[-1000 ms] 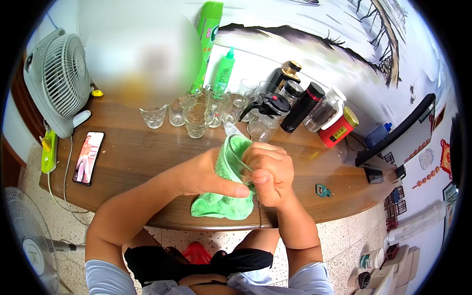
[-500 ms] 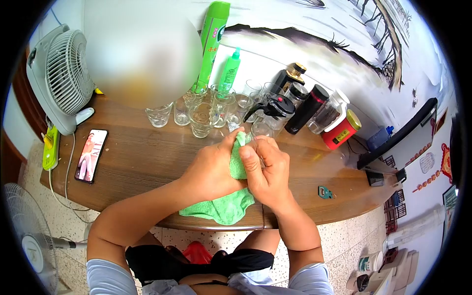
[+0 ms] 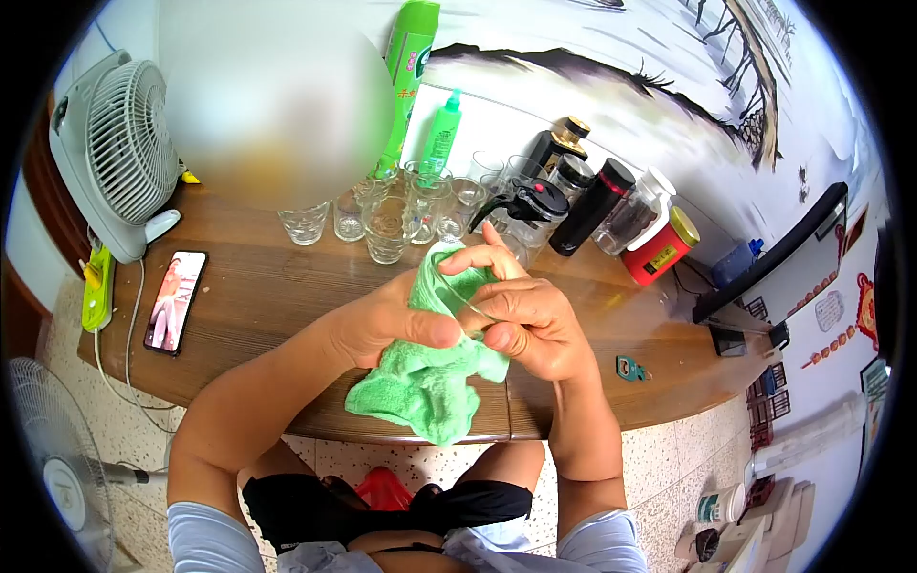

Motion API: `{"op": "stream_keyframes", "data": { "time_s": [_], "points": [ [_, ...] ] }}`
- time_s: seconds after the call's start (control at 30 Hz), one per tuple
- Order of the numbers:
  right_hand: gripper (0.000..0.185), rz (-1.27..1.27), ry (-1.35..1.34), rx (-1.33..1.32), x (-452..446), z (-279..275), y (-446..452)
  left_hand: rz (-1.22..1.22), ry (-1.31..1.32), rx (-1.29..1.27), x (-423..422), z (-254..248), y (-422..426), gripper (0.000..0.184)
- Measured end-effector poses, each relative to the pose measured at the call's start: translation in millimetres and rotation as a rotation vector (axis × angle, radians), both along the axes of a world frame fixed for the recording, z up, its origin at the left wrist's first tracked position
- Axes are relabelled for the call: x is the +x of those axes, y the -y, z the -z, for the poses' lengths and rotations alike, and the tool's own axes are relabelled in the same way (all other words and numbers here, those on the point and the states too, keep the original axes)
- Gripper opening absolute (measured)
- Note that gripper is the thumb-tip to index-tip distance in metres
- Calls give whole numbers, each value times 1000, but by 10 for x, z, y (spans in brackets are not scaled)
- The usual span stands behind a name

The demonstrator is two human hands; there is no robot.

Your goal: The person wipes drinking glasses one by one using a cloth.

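My left hand (image 3: pixel 387 320) is closed on a light green cloth (image 3: pixel 420 387), its thumb lying across the fabric. Part of the cloth wraps a clear drinking glass (image 3: pixel 467 304), whose thin rim faces me, and the rest hangs down over the table's front edge. From the other side, my right hand (image 3: pixel 535 320) pinches the rim of the glass, with the index finger stretched over the top. Most of the glass is hidden by cloth and fingers. Beyond my hands stands a group of clear glasses (image 3: pixel 388 234).
Behind the glasses are a glass pot with black lid (image 3: pixel 540 202), a black flask (image 3: pixel 594 205), a red canister (image 3: pixel 661 246) and a green pump bottle (image 3: pixel 441 134). A phone (image 3: pixel 176 304) and a fan (image 3: pixel 129 143) are at left. A teal bottle opener (image 3: pixel 629 369) lies at right.
The cloth has opened out, and the glass rim now shows between my hands, turned toward me. My right hand has shifted from twisting beside the bunched cloth to gripping the rim.
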State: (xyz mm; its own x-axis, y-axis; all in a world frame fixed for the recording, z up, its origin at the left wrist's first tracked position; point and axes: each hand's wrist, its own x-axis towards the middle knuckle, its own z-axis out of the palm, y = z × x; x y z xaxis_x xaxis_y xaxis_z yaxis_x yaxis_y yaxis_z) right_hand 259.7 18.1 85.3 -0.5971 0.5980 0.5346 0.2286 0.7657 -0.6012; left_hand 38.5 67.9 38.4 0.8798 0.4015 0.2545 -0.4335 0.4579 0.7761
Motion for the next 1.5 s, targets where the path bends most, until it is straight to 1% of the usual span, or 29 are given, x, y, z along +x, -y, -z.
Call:
{"op": "stream_keyframes", "data": {
  "time_s": [0.1, 0.2, 0.3, 0.33, 0.37, 0.43, 0.47, 0.5, 0.57, 0.6, 0.67, 0.7, 0.73, 0.8, 0.87, 0.9, 0.93, 0.97, 1.03, 1.13, 1.2, 1.3, 1.33, 1.37, 1.43, 1.47, 1.5],
  "points": [
    [30, -17, -8, 6, 10, -10, 9, 96, 79, 49, 65, 126, -80, 102],
    [26, -35, -24, -98, 17, -15, 25, 156, 66, -61, 56, 234, -113, 94],
    [28, -12, -54, -105, 32, 35, -4, -13, -49, 17, 79, 77, -94, 92],
    [31, 37, -103, -184, 25, 50, 57, -123, -125, 52, 105, -64, 10, 88],
    [32, 57, -129, -194, 24, 55, 58, -67, -126, 79, 107, 1, -66, 86],
    [33, 97, -182, -215, 9, 81, 44, 43, -130, 132, 106, -26, -186, 85],
    [34, 134, -263, -302, -25, 92, 60, -224, -190, 209, 187, -2, -79, 84],
    [34, 172, -346, -387, -76, 105, 83, -250, -185, 218, 194, 25, -64, 83],
    [33, 226, -435, -474, -112, 129, 91, -301, -174, 233, 223, 100, -51, 80],
    [32, 239, -440, -474, -108, 147, 75, -331, -160, 205, 253, 120, -26, 80],
    [29, 243, -391, -369, -74, 207, 14, -374, -122, 199, 285, 132, -12, 81],
    [27, 234, -335, -264, -55, 251, -38, -397, -103, 195, 286, 132, -9, 81],
    [24, 223, -279, -161, -49, 276, -65, -369, -74, 161, 270, 115, -6, 80],
    [22, 205, -255, -93, -106, 285, -60, -312, -16, 93, 229, 56, -11, 78],
    [23, 170, -244, -7, -214, 304, -74, -296, 9, 124, 199, 171, -110, 76],
    [25, 162, -177, 56, -208, 295, -84, -288, 22, 139, 187, 157, -118, 75],
    [27, 152, -110, 119, -195, 275, -105, -330, 30, 75, 202, 125, -52, 74],
    [28, 142, -43, 181, -187, 261, -114, -309, 23, 42, 213, 107, -43, 78],
    [29, 181, -19, 145, -195, 254, -73, -268, 9, -23, 219, 79, -53, 88],
    [27, 215, -1, 147, -198, 255, -58, -178, -2, -170, 188, -13, -73, 86],
    [24, 241, -39, 165, -232, 258, -69, -116, 11, -142, 159, 44, -139, 89],
    [22, 314, -52, 219, -267, 200, -38, -104, -25, -163, 153, 158, -209, 91],
    [21, 328, -64, 194, -252, 208, -37, -112, -47, -181, 148, 167, -206, 91],
    [20, 342, -76, 169, -218, 223, -39, -229, -128, -180, 159, 171, -168, 87],
    [18, 379, -135, 94, -182, 246, -57, -463, -289, -178, 223, 0, 23, 80],
    [17, 404, -182, 44, -173, 255, -71, -526, -201, 18, 256, 50, 32, 76],
    [16, 428, -229, -7, -160, 268, -85, -573, -303, 203, 236, 85, 21, 76]
  ]
}}
